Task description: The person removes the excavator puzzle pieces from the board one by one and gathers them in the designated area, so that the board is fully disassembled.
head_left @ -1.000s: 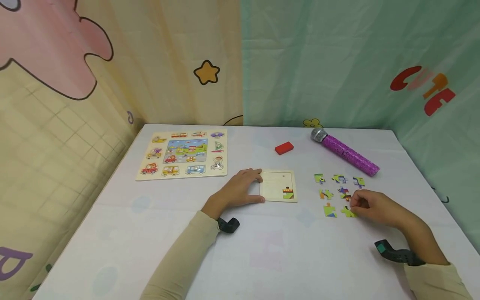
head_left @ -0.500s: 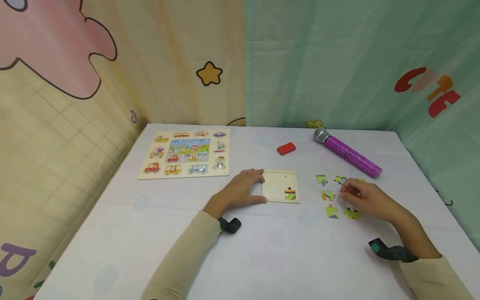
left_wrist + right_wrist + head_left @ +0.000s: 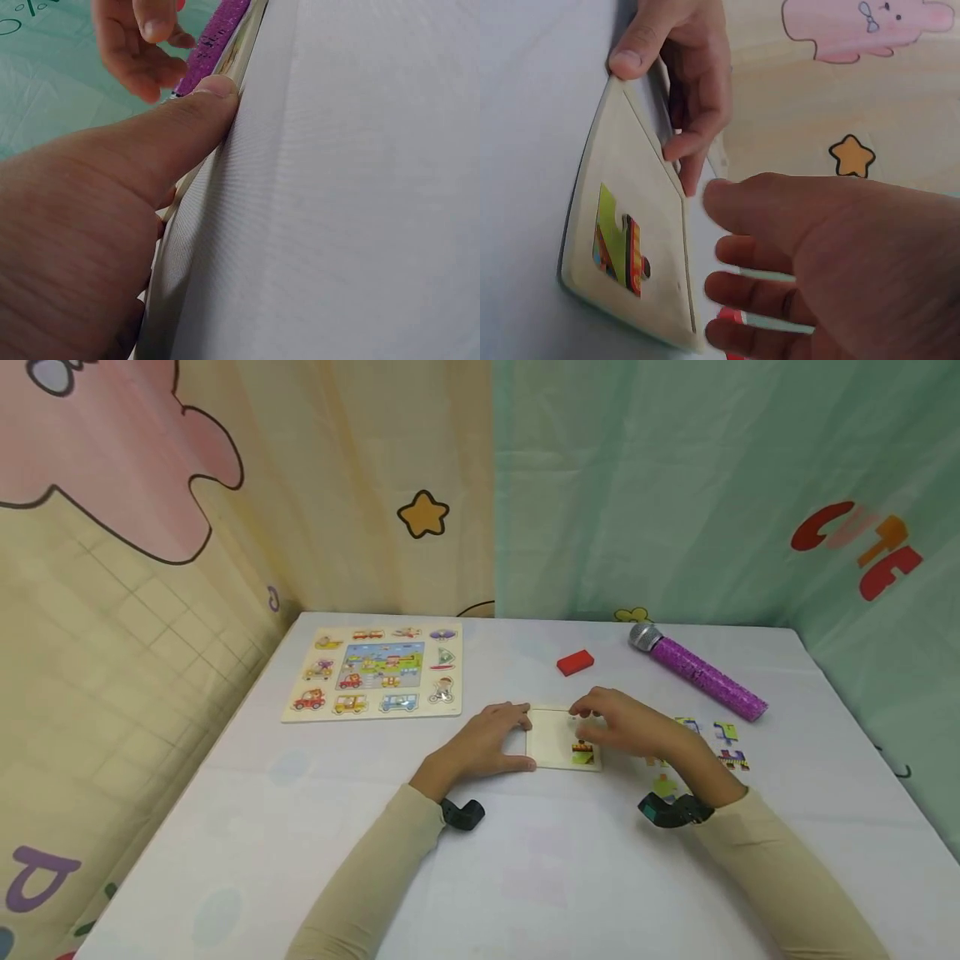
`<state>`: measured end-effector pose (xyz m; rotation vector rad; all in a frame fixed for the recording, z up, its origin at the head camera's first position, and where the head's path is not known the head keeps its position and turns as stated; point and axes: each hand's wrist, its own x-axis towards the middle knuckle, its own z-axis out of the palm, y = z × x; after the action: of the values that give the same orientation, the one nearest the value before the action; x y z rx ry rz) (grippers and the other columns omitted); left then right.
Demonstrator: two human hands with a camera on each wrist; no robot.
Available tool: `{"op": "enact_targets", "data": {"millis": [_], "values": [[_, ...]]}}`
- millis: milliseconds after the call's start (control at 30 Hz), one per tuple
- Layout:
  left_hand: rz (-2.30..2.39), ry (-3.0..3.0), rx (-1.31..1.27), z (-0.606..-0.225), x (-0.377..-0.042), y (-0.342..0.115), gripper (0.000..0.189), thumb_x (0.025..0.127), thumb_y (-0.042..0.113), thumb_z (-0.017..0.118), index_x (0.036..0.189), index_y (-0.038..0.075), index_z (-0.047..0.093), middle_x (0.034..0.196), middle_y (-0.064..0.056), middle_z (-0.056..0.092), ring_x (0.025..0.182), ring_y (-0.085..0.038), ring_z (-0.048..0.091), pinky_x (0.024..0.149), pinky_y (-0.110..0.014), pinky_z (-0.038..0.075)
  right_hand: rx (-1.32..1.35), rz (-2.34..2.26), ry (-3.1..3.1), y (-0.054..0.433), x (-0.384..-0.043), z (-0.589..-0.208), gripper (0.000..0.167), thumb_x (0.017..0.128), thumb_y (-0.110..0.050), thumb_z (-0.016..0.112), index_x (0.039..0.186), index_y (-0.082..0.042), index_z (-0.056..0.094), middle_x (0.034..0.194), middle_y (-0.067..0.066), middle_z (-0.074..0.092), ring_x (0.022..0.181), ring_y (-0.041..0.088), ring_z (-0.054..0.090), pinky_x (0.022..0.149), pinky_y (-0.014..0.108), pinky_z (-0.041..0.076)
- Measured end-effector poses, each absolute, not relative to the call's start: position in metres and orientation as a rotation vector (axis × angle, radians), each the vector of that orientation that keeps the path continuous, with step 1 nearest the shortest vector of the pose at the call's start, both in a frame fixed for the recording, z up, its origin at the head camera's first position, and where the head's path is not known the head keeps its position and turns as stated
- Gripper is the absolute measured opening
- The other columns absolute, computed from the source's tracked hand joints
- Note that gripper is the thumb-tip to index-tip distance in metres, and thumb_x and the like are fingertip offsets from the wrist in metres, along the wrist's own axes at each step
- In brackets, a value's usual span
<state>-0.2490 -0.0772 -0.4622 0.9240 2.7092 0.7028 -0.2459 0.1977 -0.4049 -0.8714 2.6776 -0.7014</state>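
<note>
My left hand (image 3: pixel 483 743) rests at the left edge of a small pale wooden puzzle board (image 3: pixel 549 739), its thumb and fingers touching the frame. A green puzzle piece with an orange and red design (image 3: pixel 617 240) lies in the board's lower right corner. Over the board's right side hovers my right hand (image 3: pixel 626 722), fingers loosely bent and thumb apart. No piece shows between its visible fingertips; the right wrist view hides its index finger behind the thumb. Loose puzzle pieces (image 3: pixel 725 732) lie right of the board, some covered by my right hand and forearm.
A larger wooden vehicle puzzle (image 3: pixel 452 652) lies at the back left. Behind the small board is a red block (image 3: pixel 575 662). A purple glitter microphone (image 3: pixel 705 675) lies at the back right. Printed curtains (image 3: pixel 637 493) stand behind the table.
My right hand has moved left from the loose pieces to above the small board, uncovering pieces at the far right. The left hand stays at the board's edge.
</note>
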Motion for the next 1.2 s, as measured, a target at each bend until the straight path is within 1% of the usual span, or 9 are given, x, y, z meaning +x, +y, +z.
{"op": "enact_targets", "data": {"millis": [100,167,267,333,433,667,900,1133,1200], "values": [[0.71,2.697,0.931,-0.464,-0.249,-0.075,0.058,0.087,0.053,0.077,0.131,0.02,0.058,0.161,0.002,0.036,0.149,-0.023,0.025,0.12,-0.04,0.023,-0.791,-0.535,2.653,0.185,-0.251,-0.41,0.044,0.092,-0.024,0.076,0.128,-0.001,0.066,0.114,0.009,0.062,0.102,0.024,0.056,0.091,0.044,0.053],[0.71,2.697,0.937,-0.464,-0.249,-0.074,0.058,0.087,0.053,0.076,0.131,0.02,0.058,0.161,0.003,0.036,0.149,-0.023,0.025,0.12,-0.041,0.024,-0.739,-0.46,2.655,0.18,-0.252,-0.412,0.042,0.09,-0.024,0.078,0.125,-0.002,0.068,0.114,0.009,0.061,0.1,0.023,0.056,0.091,0.044,0.053],[0.707,2.711,0.942,-0.462,-0.249,-0.074,0.058,0.087,0.053,0.076,0.131,0.019,0.058,0.161,0.003,0.036,0.149,-0.022,0.025,0.12,-0.04,0.024,-0.704,-0.416,2.678,0.178,-0.253,-0.411,0.023,0.089,-0.018,0.079,0.108,-0.006,0.073,0.104,0.006,0.062,0.092,0.022,0.057,0.087,0.041,0.054],[0.695,2.722,0.944,-0.46,-0.25,-0.074,0.058,0.087,0.052,0.076,0.131,0.019,0.059,0.161,0.002,0.036,0.149,-0.022,0.025,0.12,-0.039,0.023,-0.704,-0.417,2.678,0.178,-0.253,-0.41,0.012,0.09,-0.016,0.079,0.096,-0.01,0.072,0.096,0.003,0.06,0.086,0.02,0.056,0.081,0.037,0.055],[0.687,2.726,0.948,-0.46,-0.251,-0.074,0.058,0.087,0.051,0.076,0.131,0.018,0.059,0.161,0.002,0.036,0.149,-0.023,0.025,0.121,-0.039,0.022,-0.72,-0.434,2.65,0.179,-0.254,-0.41,0.011,0.092,-0.015,0.076,0.087,-0.013,0.067,0.087,0.002,0.056,0.079,0.018,0.053,0.073,0.032,0.051],[0.68,2.723,0.945,-0.46,-0.251,-0.075,0.058,0.087,0.052,0.076,0.131,0.019,0.059,0.161,0.001,0.035,0.149,-0.022,0.024,0.121,-0.039,0.021,-0.731,-0.52,2.59,0.182,-0.252,-0.41,0.015,0.089,-0.015,0.078,0.092,-0.009,0.064,0.087,0.003,0.054,0.08,0.019,0.05,0.071,0.033,0.046],[0.688,2.723,0.939,-0.461,-0.25,-0.076,0.057,0.087,0.051,0.077,0.131,0.019,0.059,0.161,0.001,0.036,0.149,-0.022,0.025,0.121,-0.039,0.021,-0.707,-0.473,2.579,0.178,-0.25,-0.406,0.016,0.087,-0.014,0.08,0.09,-0.009,0.065,0.088,0.003,0.053,0.082,0.02,0.049,0.072,0.033,0.045],[0.696,2.719,0.935,-0.462,-0.249,-0.077,0.058,0.087,0.053,0.076,0.131,0.02,0.058,0.161,0.002,0.036,0.149,-0.022,0.025,0.121,-0.039,0.022,-0.667,-0.491,2.57,0.179,-0.249,-0.406,0.024,0.087,-0.016,0.079,0.102,-0.006,0.063,0.093,0.005,0.054,0.086,0.021,0.051,0.077,0.035,0.049],[0.697,2.723,0.931,-0.462,-0.249,-0.077,0.058,0.087,0.053,0.076,0.131,0.02,0.058,0.161,0.002,0.036,0.149,-0.022,0.025,0.12,-0.04,0.022,-0.661,-0.49,2.575,0.179,-0.249,-0.406,0.023,0.086,-0.016,0.079,0.101,-0.007,0.064,0.095,0.005,0.054,0.087,0.022,0.051,0.078,0.035,0.049]]}}
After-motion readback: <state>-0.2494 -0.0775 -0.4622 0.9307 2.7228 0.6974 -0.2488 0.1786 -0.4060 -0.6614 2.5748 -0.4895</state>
